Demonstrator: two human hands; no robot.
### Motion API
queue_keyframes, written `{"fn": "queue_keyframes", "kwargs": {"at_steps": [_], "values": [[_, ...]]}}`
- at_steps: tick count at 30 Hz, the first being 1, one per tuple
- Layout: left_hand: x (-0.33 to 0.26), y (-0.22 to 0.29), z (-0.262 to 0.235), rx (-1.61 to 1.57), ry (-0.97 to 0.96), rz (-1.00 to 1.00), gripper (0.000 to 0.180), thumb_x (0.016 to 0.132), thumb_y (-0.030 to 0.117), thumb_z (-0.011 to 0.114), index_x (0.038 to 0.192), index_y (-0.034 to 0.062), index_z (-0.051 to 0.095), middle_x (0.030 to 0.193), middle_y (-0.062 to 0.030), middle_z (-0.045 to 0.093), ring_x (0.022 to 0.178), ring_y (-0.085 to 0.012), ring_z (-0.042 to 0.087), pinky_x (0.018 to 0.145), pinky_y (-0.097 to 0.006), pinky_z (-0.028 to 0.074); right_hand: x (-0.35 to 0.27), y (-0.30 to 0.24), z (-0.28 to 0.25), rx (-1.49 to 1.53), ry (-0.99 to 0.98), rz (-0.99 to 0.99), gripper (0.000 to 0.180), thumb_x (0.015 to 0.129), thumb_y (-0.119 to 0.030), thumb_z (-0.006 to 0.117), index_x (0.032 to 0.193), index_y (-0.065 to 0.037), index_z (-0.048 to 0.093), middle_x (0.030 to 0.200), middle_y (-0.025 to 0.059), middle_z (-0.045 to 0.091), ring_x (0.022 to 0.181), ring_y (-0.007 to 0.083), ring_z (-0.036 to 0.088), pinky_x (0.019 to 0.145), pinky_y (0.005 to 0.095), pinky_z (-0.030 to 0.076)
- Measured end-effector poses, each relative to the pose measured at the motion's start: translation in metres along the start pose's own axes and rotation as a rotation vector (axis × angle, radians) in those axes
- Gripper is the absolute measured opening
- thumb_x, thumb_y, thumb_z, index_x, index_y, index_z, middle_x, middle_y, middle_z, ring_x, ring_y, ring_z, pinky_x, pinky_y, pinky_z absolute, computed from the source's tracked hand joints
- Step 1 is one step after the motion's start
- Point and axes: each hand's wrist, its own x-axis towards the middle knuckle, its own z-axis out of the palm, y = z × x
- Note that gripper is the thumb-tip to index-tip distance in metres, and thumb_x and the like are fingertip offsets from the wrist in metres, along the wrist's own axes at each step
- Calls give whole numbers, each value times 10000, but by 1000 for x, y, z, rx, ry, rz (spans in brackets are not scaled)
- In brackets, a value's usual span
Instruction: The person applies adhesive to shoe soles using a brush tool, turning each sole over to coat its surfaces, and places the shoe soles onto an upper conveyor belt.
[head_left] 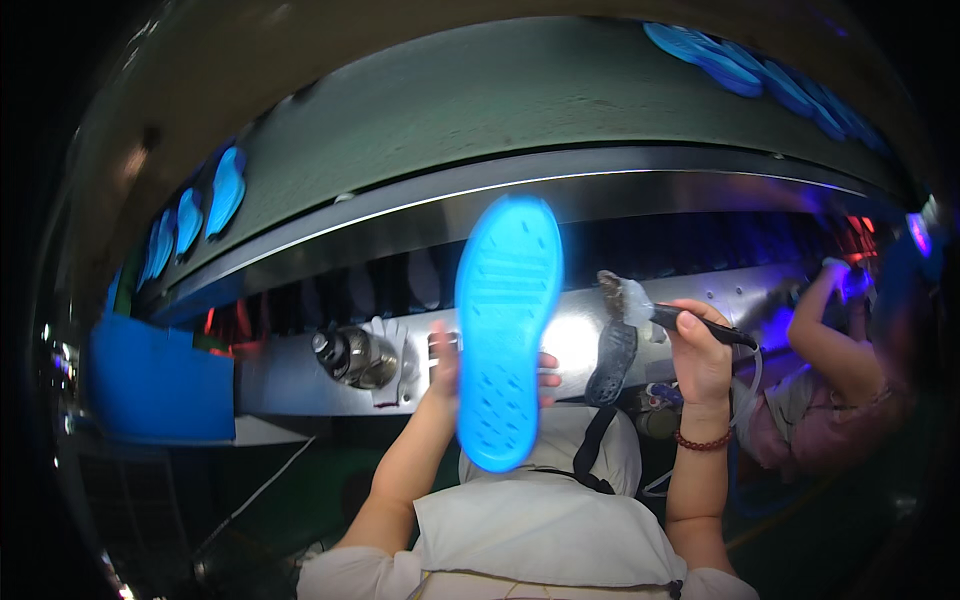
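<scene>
One blue sole is held up in front of the body, its patterned face toward the camera and its long side nearly upright, above the near edge of the metal desk. The left hand is mostly hidden behind it, with fingers showing past both side edges — its grip is closed around the sole's middle. The right hand has its grip clamped on one brush, thumb and fingers together on the dark handle; the pale, dark-tipped bristles point left, apart from the blue sole. One beaded bracelet circles the right wrist. On the desk are one dark sole-shaped piece, below the bristles, and one bottle with a dark top, left of the left hand. On the green surface beyond lie two groups of blue soles: at least three at left and several overlapping at right — too crowded to count exactly. One co-worker is at the right.
</scene>
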Motion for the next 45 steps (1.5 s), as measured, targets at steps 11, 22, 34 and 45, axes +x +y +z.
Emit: {"fn": "queue_keyframes", "kwargs": {"at_steps": [11, 22, 34, 45], "values": [[42, -41, -11, -12, 203, 54, 971, 684, 805, 121, 1323, 94, 293, 1262, -181, 404, 1127, -321, 434, 954, -458, 338, 41, 48, 59, -701, -138, -137, 145, 727, -62, 654, 852, 11, 646, 782, 76, 648, 688, 102, 595, 618, 212, 456], [22, -7, 2, 104, 134, 100, 947, 719, 773, 57, 1305, 76, 318, 1166, -168, 486, 1043, -292, 505, 893, -446, 410, -13, 15, 56, -701, -569, -251, 132, 663, 14, 652, 792, -15, 648, 765, 122, 635, 693, 206, 613, 614, 273, 471], [46, 2, 41, 272, 437, 305, 984, 697, 796, 61, 1264, 47, 351, 1129, -177, 494, 1008, -293, 514, 876, -412, 424, 11, 9, 64, -688, -479, -206, 158, 665, -13, 667, 823, -12, 653, 832, 107, 644, 766, 194, 614, 722, 302, 472], [51, 34, 32, 231, 226, 548, 1075, 625, 851, 64, 1184, -6, 394, 961, -229, 554, 826, -326, 586, 713, -438, 497, -2, 2, 55, -683, -907, -278, 195, 630, -9, 701, 818, -22, 650, 847, 100, 648, 830, 217, 608, 752, 302, 453]]}}
